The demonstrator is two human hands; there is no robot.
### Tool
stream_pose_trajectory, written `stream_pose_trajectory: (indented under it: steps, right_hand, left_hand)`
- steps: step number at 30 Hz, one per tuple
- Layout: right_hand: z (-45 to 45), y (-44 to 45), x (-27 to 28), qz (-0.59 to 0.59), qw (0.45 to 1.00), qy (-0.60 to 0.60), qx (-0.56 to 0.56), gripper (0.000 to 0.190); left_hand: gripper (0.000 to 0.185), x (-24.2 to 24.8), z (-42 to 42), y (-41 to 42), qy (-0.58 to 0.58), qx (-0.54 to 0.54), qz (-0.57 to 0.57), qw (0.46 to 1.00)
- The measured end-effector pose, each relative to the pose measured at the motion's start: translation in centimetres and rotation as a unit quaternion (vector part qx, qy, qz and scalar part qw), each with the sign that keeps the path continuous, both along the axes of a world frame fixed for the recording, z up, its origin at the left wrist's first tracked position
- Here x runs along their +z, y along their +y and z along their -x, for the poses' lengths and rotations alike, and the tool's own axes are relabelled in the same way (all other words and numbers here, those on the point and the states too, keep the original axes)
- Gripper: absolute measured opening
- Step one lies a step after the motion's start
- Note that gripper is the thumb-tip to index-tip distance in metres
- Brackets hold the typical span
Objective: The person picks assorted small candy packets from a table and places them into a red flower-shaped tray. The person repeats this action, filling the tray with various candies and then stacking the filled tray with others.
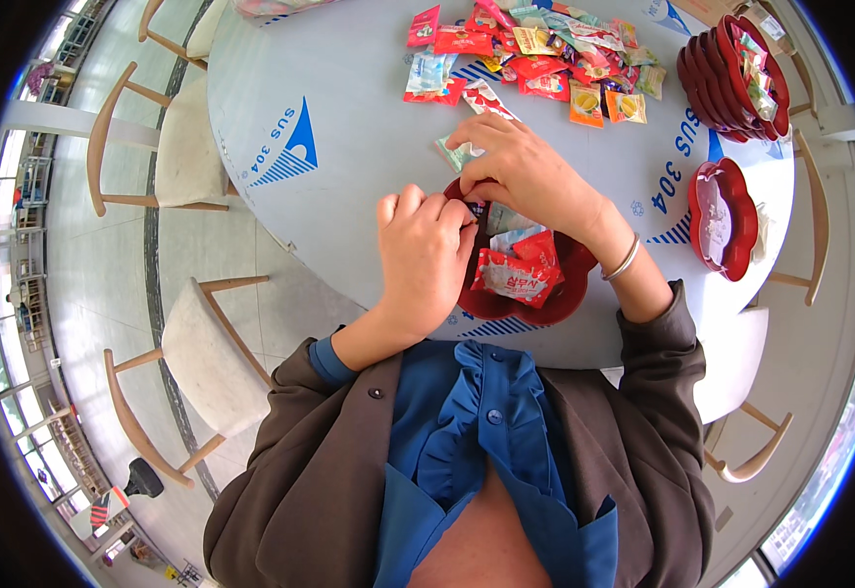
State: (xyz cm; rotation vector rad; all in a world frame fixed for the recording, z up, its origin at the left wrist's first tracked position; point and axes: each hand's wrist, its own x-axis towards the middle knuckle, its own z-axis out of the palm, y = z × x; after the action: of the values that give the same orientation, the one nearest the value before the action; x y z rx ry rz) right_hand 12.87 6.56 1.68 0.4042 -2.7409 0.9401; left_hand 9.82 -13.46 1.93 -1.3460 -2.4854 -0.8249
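Note:
A dark red, flower-shaped candy dish (571,294) stands at the table edge in front of me. Red-wrapped candies (517,278) and paler packets (505,220) lie in it. My left hand (424,246) is at the dish's left rim, its thumb and bent forefinger pinched against a small dark-wrapped candy (477,209). From above, my right hand (527,165) reaches over the far rim with its fingertips at the same spot; whether they grip anything is hidden. A pale green packet (458,153) lies on the table, partly under my right hand.
Mixed wrapped candies (538,62) are heaped at the far side of the round table (354,147). Stacked red dishes (736,81), the top one holding candies, stand at far right. Nearer is another red dish (745,220) with a clear piece inside. Wooden chairs (207,360) surround the table.

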Motion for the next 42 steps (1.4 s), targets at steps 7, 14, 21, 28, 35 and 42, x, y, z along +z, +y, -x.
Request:
stream_pose_trajectory:
  steps: [7, 14, 21, 28, 35, 42]
  right_hand:
    - [0.0, 0.0, -0.2, 0.005, 1.000, 0.009, -0.002, 0.004]
    - [0.3, 0.3, -0.1, 0.024, 1.000, 0.016, 0.003, 0.005]
    - [0.4, 1.8, 1.3, 0.067, 0.997, 0.020, -0.040, 0.008]
    - [1.0, 4.8, 0.4, 0.072, 0.976, 0.052, -0.197, 0.015]
    - [1.9, 7.1, -2.0, 0.036, 0.950, 0.067, -0.304, 0.021]
    - [1.9, 7.3, -2.3, 0.063, 0.943, 0.047, -0.323, 0.023]
  left_hand:
    - [0.020, -0.1, 0.1, 0.0, 0.002, 0.000, 0.008, 1.000]
    - [0.020, -0.4, 0.2, 0.0, 0.006, -0.006, 0.004, 1.000]
    - [0.017, 1.5, 3.6, 0.7, -0.018, -0.035, -0.028, 0.999]
    - [0.015, 0.8, 12.0, 6.1, 0.033, -0.080, -0.031, 0.996]
    - [0.026, -1.9, 14.6, 13.4, 0.114, -0.151, -0.061, 0.980]
    - [0.030, -4.1, 15.1, 15.5, 0.121, -0.139, -0.024, 0.983]
